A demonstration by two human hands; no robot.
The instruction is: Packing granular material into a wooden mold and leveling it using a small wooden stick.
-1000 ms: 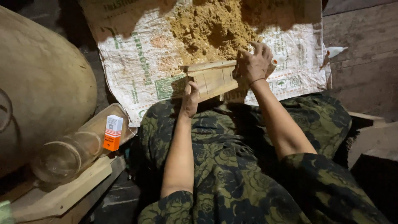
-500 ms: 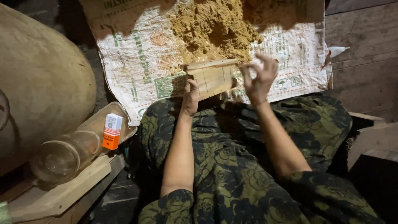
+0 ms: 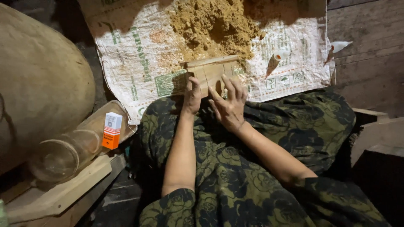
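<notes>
- Head view: small pale wooden block mould [image 3: 212, 72] sits on white woven sack [image 3: 139, 63], just below tan sawdust-like heap [image 3: 214, 25].
- Left hand [image 3: 192, 97] clamped on mould's near-left edge; keep it steady.
- Right hand [image 3: 229, 105] fingers apart, loosely curled, touching near edge w/o gripping; work gently.

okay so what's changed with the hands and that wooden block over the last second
The right hand left the block's right end, where it rested on top, and drew back to the near side, fingers now spread against the wooden block. That uncovered a small white-tipped tube on the sack. The left hand kept its hold on the block's near left edge; block and sand pile stayed put.
</notes>
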